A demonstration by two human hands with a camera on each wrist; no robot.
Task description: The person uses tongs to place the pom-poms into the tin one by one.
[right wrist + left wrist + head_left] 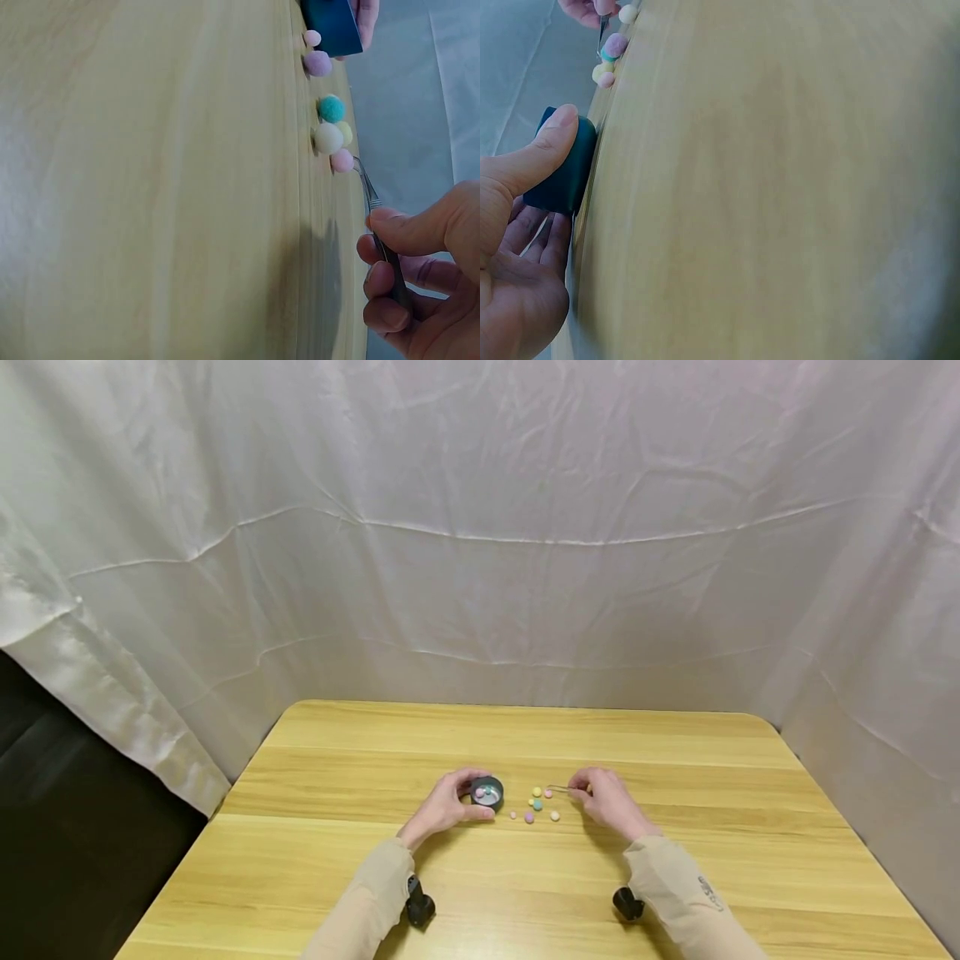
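Observation:
My left hand (444,807) grips a small dark round container (501,795) on the table, thumb on the near side and fingers round the far side. Inside the container lie a pink and a teal pom-pom. In my right hand (609,802) is a pair of bent-tip metal tweezers (373,201), pinched between thumb and fingers. The tweezer tips are right at a pink pom-pom (342,160) on the table. Close by sit a yellow pom-pom (537,792), a teal one (331,109), a purple one (318,64), a cream one (328,139) and a tiny pale pink one (313,37).
The wooden table (480,893) has rounded far corners. Pale curtains (525,593) hang behind it and at the sides. Black fabric (67,810) shows at the lower left. A black wrist camera is strapped to each sleeve (367,885).

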